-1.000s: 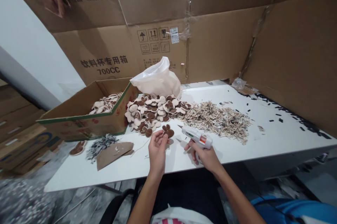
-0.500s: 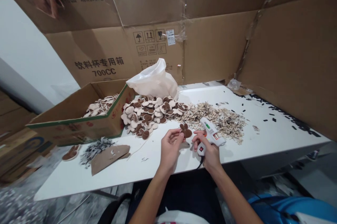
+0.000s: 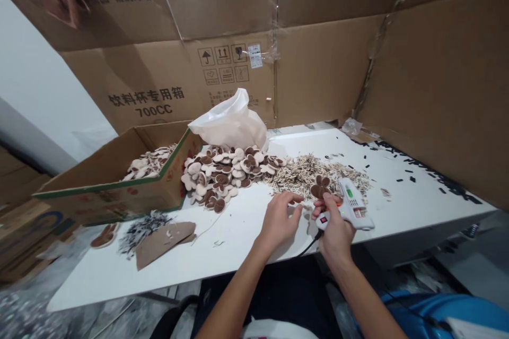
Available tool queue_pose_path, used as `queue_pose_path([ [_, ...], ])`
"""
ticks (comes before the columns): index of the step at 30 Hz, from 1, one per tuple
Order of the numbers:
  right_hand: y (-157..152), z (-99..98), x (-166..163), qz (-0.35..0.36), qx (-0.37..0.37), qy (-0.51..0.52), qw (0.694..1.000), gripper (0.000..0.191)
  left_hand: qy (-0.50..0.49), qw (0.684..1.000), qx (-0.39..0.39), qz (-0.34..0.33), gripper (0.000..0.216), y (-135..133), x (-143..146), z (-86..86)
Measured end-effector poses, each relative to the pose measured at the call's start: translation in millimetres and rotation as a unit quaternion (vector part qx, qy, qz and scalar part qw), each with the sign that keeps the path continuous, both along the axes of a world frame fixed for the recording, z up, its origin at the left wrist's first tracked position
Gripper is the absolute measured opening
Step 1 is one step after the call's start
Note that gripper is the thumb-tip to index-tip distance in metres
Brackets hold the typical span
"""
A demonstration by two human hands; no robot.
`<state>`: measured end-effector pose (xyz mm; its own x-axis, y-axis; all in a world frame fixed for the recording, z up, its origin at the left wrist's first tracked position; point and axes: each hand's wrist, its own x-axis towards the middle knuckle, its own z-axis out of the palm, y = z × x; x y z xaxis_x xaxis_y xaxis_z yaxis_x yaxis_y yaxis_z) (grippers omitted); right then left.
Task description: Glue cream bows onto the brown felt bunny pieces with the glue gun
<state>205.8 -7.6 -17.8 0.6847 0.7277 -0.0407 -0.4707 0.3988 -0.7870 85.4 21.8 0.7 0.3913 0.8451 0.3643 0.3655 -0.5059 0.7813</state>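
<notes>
My right hand [image 3: 336, 230] is wrapped round a white hot glue gun [image 3: 352, 203] with a green label and a black cord. The same hand pinches a brown rabbit-shaped felt patch [image 3: 320, 188] between thumb and fingers. To its left, my left hand [image 3: 280, 220] has thumb and fingers apart and shows nothing in them. Its fingertips are at the near edge of a heap of small pale strips [image 3: 296, 172]. Left of that heap lies a pile of cream and brown rabbit-shaped patches [image 3: 222, 169].
A cardboard box [image 3: 115, 198] with more patches stands at the left, beside a white plastic bag [image 3: 234, 124]. Grey shreds [image 3: 141, 233] and a cardboard scrap [image 3: 165, 243] lie in front. Black bits [image 3: 429, 169] are scattered at right. Cardboard walls [image 3: 318, 68] enclose the back.
The brown patch has passed from my left hand to my right, which still holds the glue gun and has moved right. My left hand has moved right and opened.
</notes>
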Motion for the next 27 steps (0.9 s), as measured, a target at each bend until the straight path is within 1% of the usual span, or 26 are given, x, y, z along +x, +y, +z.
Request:
queue_pose_path([
  [2, 2.7, -2.7, 0.7, -0.018, -0.005, 0.021, 1.000, 0.028, 0.100, 0.992, 0.076, -0.010, 0.024, 1.9, 2.5, -5.8],
  [4, 5.3, -6.8, 0.4, -0.031, -0.015, 0.028, 0.999, 0.028, 0.174, 0.977, 0.120, -0.032, 0.029, 3.4, 5.2, -10.7],
  [5, 6.2, -8.7, 0.3, -0.035, -0.018, 0.028, 0.999, 0.028, 0.200, 0.970, 0.132, -0.037, 0.027, 4.1, 6.5, -12.7],
  [7, 7.4, -12.0, 0.5, -0.036, -0.019, 0.026, 0.999, 0.028, 0.229, 0.963, 0.141, -0.029, 0.017, 5.6, 7.8, -15.8],
  [9, 7.7, -14.4, 1.0, -0.035, -0.019, 0.022, 0.999, 0.029, 0.225, 0.965, 0.134, -0.009, 0.008, 7.0, 6.7, -17.7],
  [10, 7.8, -15.3, 1.2, -0.033, -0.020, 0.019, 0.999, 0.029, 0.208, 0.970, 0.125, 0.002, 0.007, 7.6, 5.1, -18.1],
  [12, 8.0, -16.9, 0.8, -0.024, -0.024, 0.011, 0.999, 0.029, 0.142, 0.985, 0.094, 0.024, 0.009, 7.9, 0.3, -17.3],
  [14, 8.5, -18.0, -0.5, -0.014, -0.028, -0.005, 1.000, 0.028, 0.048, 0.997, 0.037, 0.045, 0.008, 6.6, -6.1, -14.9],
  [15, 8.8, -18.3, -1.5, -0.011, -0.028, -0.017, 0.999, 0.028, -0.005, 0.998, -0.002, 0.056, 0.007, 5.2, -9.5, -13.2],
  [17, 9.2, -18.5, -3.3, -0.002, -0.028, -0.045, 0.999, 0.027, -0.103, 0.989, -0.082, 0.071, 0.010, 0.8, -16.7, -9.6],
  [19, 9.0, -17.9, -4.3, 0.017, -0.036, -0.062, 0.997, 0.029, -0.172, 0.972, -0.139, 0.081, 0.018, -4.8, -24.5, -6.3],
  [22, 7.0, -16.0, -3.6, 0.093, -0.070, -0.097, 0.988, 0.034, -0.201, 0.960, -0.155, 0.114, 0.023, -13.4, -37.3, -2.4],
  [25, 4.3, -15.0, -2.0, 0.178, -0.103, -0.157, 0.966, 0.037, -0.205, 0.955, -0.146, 0.160, 0.024, -19.6, -50.1, 0.4],
  [27, 2.6, -16.1, -1.7, 0.222, -0.122, -0.186, 0.949, 0.037, -0.212, 0.950, -0.144, 0.180, 0.025, -22.2, -57.1, 1.9],
])
